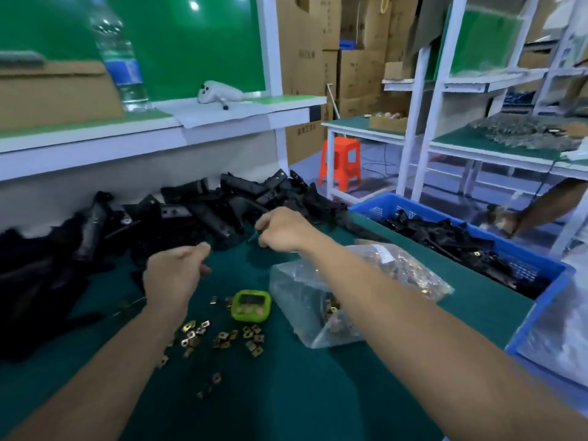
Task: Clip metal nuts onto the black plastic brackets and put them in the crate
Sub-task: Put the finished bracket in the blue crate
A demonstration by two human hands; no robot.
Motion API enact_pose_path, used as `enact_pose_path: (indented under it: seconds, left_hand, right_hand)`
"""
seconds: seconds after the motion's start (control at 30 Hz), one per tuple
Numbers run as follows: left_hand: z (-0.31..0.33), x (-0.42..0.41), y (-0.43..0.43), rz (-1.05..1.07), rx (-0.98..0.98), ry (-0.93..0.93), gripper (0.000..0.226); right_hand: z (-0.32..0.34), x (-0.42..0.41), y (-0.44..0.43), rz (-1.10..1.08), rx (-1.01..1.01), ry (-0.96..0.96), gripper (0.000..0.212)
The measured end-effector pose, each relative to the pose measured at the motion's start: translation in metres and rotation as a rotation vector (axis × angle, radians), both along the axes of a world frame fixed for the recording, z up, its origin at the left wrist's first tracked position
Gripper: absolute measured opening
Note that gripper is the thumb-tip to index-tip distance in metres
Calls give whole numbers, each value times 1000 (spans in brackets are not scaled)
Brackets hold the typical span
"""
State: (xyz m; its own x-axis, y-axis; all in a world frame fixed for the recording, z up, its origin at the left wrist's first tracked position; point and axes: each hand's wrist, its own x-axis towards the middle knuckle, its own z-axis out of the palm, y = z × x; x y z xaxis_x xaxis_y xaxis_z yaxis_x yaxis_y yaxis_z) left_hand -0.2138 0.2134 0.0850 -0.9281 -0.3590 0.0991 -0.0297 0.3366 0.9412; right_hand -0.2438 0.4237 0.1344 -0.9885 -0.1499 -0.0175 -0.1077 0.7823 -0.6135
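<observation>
Though heaped, brackets [203, 214] with long axes crisscross.

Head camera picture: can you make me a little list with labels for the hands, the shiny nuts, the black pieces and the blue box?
bracket pile: black heap at the far side of the green mat
nuts: loose on the mat beside the green timer
bag: clear, more nuts inside
crate: blue, on the right, holds black brackets
left hand: over the mat, fingers curled; anything held is too blurred to tell
right hand: at the pile's edge, fingers curled
</observation>
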Motion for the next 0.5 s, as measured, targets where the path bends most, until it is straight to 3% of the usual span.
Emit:
enact_pose_path:
  seconds: [0.1,0.13,0.27,0.4,0.5]
  left_hand:
    - [-22,20,-56,-14,-432,-153,12]
    - [-29,27,-74,-32,-530,-187,20]
    - [-56,56,-136,-22,-658,-261,38]
    - [-80,78,-175,5,-796,-319,62]
    - [-88,84,-184,1,-757,-311,65]
  right_hand:
    - [-13,-17,-45,37,113,-66,49]
    - [-17,-22,-61,46,136,-81,55]
    - [-35,-40,-122,147,237,-137,69]
    - [-49,-52,-174,144,-9,-158,79]
    - [-58,-56,-212,76,-206,-203,87]
